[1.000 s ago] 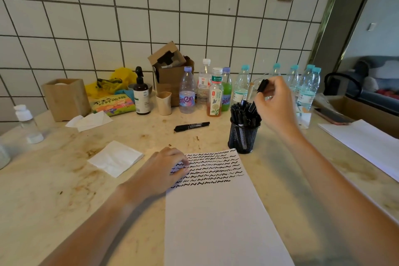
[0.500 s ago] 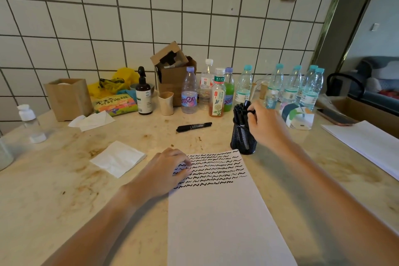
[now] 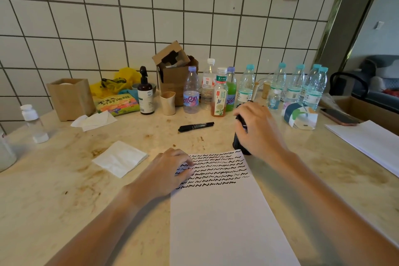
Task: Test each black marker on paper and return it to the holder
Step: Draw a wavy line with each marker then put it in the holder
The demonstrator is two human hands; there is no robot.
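From the head camera we look down at a stained, pale marble table set against a white tiled wall.

A white sheet of paper lies in front of us, its top part filled with rows of black wavy marker strokes. Our left hand rests on the paper's upper left corner, fingers loosely bent and pressing it flat, holding nothing.

Just beyond the paper's top right corner stands a black mesh marker holder, mostly hidden behind our right hand. That hand sits over the holder's top with fingers curled down around a black marker at the holder's mouth. We cannot tell whether the marker is fully seated inside.

A second black marker with its cap on lies flat on the table, left of the holder and apart from it.

Farther back, a row of clear plastic bottles lines the wall, next to an open brown cardboard box and a dark pump bottle. A folded white tissue lies left of the paper. A phone and more white sheets sit at the right.
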